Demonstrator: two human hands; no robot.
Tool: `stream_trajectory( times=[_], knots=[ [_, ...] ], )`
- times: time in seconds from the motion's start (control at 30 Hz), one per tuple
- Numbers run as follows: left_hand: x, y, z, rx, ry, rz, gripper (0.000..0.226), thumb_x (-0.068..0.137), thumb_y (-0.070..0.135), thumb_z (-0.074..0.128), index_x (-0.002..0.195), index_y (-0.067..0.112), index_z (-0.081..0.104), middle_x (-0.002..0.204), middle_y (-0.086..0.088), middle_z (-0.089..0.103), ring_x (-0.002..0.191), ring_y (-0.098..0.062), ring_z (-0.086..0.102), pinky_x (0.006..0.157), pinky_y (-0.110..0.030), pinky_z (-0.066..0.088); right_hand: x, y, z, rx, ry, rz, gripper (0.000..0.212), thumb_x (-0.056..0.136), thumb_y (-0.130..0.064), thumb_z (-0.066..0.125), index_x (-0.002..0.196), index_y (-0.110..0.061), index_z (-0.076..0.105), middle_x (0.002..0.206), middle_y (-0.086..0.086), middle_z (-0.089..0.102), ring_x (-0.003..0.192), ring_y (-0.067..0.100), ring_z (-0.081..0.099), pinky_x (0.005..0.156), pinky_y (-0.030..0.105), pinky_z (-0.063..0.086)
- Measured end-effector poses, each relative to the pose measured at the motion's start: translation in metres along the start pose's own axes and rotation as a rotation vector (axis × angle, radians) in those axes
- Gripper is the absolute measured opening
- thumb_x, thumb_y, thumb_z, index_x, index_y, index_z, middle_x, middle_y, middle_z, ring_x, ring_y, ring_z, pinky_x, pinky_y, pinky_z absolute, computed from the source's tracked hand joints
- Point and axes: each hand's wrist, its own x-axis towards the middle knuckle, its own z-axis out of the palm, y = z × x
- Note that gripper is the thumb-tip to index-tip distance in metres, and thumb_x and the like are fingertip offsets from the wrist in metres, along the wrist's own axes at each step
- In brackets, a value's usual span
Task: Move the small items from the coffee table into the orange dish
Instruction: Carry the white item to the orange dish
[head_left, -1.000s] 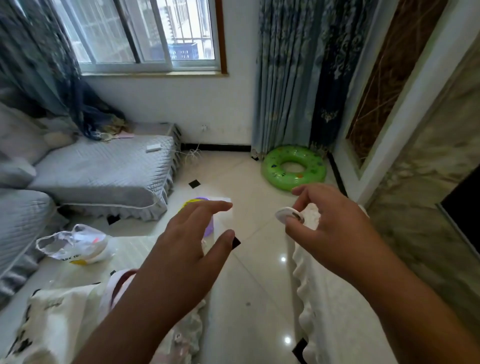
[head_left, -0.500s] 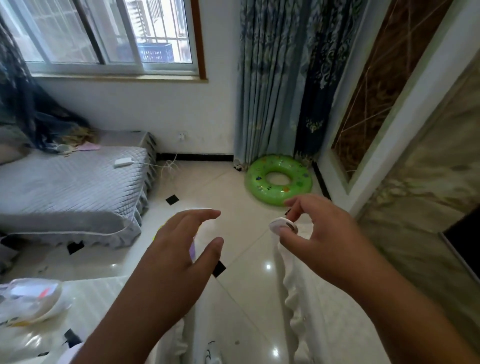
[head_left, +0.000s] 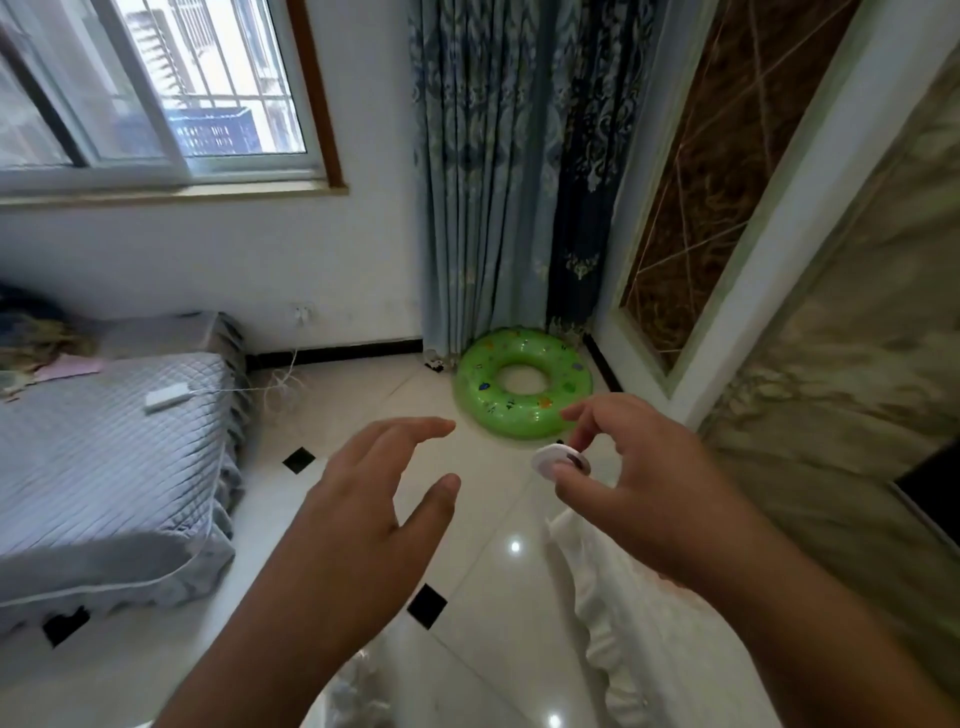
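My right hand (head_left: 660, 493) is raised at centre right and pinches a small white round disc (head_left: 560, 461) between thumb and fingers. To its left my left hand (head_left: 374, 514) hovers with fingers spread and straight, holding nothing. Both hands hang in the air above the tiled floor (head_left: 483, 613). The coffee table and the orange dish are out of view.
A grey quilted sofa (head_left: 98, 473) fills the left side, with a small white device (head_left: 165, 397) lying on it. A green swim ring (head_left: 522, 388) lies by the curtain (head_left: 498, 171). White frilled cloth (head_left: 623, 634) covers furniture at lower right.
The view has swung up and to the right: the table with its plastic bag has left the frame. Both hands keep their poses, the right still pinching the white disc.
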Motion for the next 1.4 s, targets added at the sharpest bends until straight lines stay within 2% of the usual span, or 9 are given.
stream_trajectory(
  times=[0.27, 0.47, 0.57, 0.7, 0.87, 0.97, 1.13, 1.27, 1.4],
  knots=[
    [0.068, -0.035, 0.003, 0.002, -0.014, -0.019, 0.040, 0.083, 0.056, 0.049, 0.123, 0.054, 0.046, 0.120, 0.046, 0.037, 0.108, 0.005, 0.047, 0.085, -0.019, 0.037, 0.069, 0.018, 0.014, 0.016, 0.032, 0.020, 0.018, 0.079, -0.051, 0.062, 0.080, -0.036, 0.052, 0.112, -0.025, 0.056, 0.099, -0.009, 0.048, 0.075, 0.015, 0.040],
    [0.130, -0.051, 0.007, 0.102, 0.005, -0.027, 0.038, 0.083, 0.052, 0.052, 0.121, 0.050, 0.049, 0.115, 0.043, 0.041, 0.110, 0.014, 0.042, 0.085, -0.007, 0.029, 0.137, 0.046, 0.028, 0.076, 0.024, 0.007, 0.019, 0.079, -0.049, 0.063, 0.080, -0.034, 0.052, 0.112, -0.022, 0.056, 0.098, -0.005, 0.050, 0.075, 0.023, 0.044],
    [0.168, -0.051, 0.011, 0.136, -0.007, -0.021, 0.038, 0.084, 0.055, 0.050, 0.121, 0.053, 0.046, 0.119, 0.039, 0.041, 0.112, 0.010, 0.044, 0.086, -0.015, 0.034, 0.181, 0.059, 0.026, 0.112, 0.020, -0.004, 0.019, 0.079, -0.047, 0.063, 0.078, -0.032, 0.052, 0.107, -0.020, 0.057, 0.101, 0.001, 0.050, 0.079, 0.028, 0.045],
    [0.227, -0.044, 0.024, 0.163, -0.005, 0.010, 0.038, 0.083, 0.057, 0.048, 0.121, 0.056, 0.044, 0.120, 0.040, 0.041, 0.112, 0.008, 0.045, 0.086, -0.020, 0.038, 0.234, 0.083, 0.012, 0.138, 0.043, 0.002, 0.018, 0.077, -0.047, 0.064, 0.078, -0.032, 0.054, 0.108, -0.019, 0.058, 0.098, -0.001, 0.051, 0.073, 0.017, 0.039],
    [0.289, -0.036, 0.062, 0.134, -0.014, 0.052, 0.041, 0.082, 0.059, 0.045, 0.123, 0.052, 0.046, 0.119, 0.039, 0.042, 0.106, 0.008, 0.047, 0.085, -0.022, 0.040, 0.278, 0.126, -0.006, 0.122, 0.079, 0.051, 0.018, 0.079, -0.047, 0.064, 0.078, -0.033, 0.053, 0.104, -0.015, 0.058, 0.094, 0.005, 0.054, 0.074, 0.030, 0.046],
    [0.319, -0.024, 0.088, 0.095, -0.078, 0.091, 0.042, 0.082, 0.061, 0.043, 0.123, 0.051, 0.045, 0.119, 0.034, 0.044, 0.097, 0.001, 0.050, 0.086, -0.025, 0.041, 0.288, 0.154, -0.021, 0.079, 0.108, 0.085, 0.020, 0.079, -0.050, 0.063, 0.078, -0.034, 0.052, 0.107, -0.020, 0.056, 0.096, 0.000, 0.051, 0.072, 0.020, 0.040],
    [0.381, 0.001, 0.140, 0.013, -0.212, 0.241, 0.039, 0.084, 0.057, 0.045, 0.123, 0.049, 0.047, 0.121, 0.032, 0.046, 0.112, 0.004, 0.046, 0.092, -0.031, 0.044, 0.288, 0.204, -0.055, 0.088, 0.267, 0.251, 0.023, 0.076, -0.058, 0.061, 0.079, -0.036, 0.053, 0.112, -0.023, 0.058, 0.100, -0.002, 0.053, 0.082, 0.033, 0.049],
    [0.430, 0.022, 0.194, -0.045, -0.385, 0.393, 0.038, 0.085, 0.054, 0.047, 0.122, 0.048, 0.049, 0.121, 0.030, 0.047, 0.114, 0.005, 0.045, 0.097, -0.027, 0.040, 0.264, 0.248, -0.078, -0.009, 0.383, 0.444, 0.018, 0.077, -0.051, 0.063, 0.078, -0.035, 0.054, 0.110, -0.022, 0.058, 0.098, -0.011, 0.049, 0.077, 0.008, 0.034],
    [0.471, 0.045, 0.252, -0.109, -0.568, 0.546, 0.035, 0.084, 0.051, 0.050, 0.119, 0.051, 0.047, 0.121, 0.029, 0.047, 0.119, 0.002, 0.043, 0.101, -0.024, 0.035, 0.240, 0.275, -0.086, -0.046, 0.473, 0.704, 0.019, 0.078, -0.048, 0.066, 0.076, -0.034, 0.052, 0.105, -0.018, 0.058, 0.093, -0.003, 0.052, 0.073, 0.024, 0.042]
  ],
)
